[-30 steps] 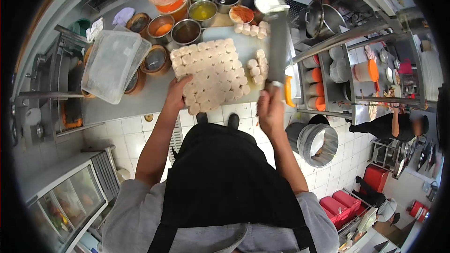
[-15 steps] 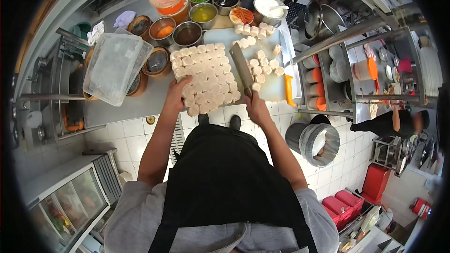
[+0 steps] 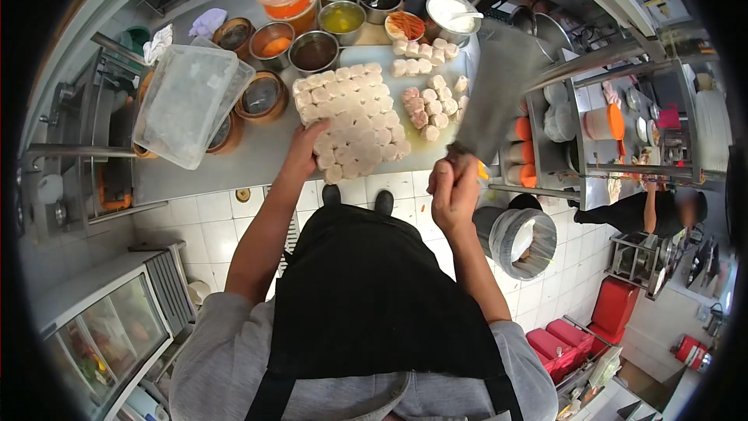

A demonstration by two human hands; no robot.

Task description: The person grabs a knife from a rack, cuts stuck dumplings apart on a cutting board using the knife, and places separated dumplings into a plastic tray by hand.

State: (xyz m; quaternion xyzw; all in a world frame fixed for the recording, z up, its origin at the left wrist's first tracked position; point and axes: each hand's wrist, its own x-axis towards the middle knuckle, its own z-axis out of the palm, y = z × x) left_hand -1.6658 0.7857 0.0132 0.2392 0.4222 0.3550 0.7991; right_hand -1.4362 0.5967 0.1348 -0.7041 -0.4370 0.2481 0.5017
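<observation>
The right hand (image 3: 454,191) grips a cleaver (image 3: 497,93) — the left hand (image 3: 305,148) touches clustered pale rounds (image 3: 352,121).

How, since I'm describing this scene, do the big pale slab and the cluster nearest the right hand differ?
The slab is much larger than the cluster. The slab looks evenly pale, while the cluster is partly pinkish. The left hand touches the slab; no hand touches the cluster. Both consist of rounded pieces set close together.

Single head-worn fisheye view, facing forward and down past apron (image 3: 382,288) onto worktop (image 3: 195,177).
</observation>
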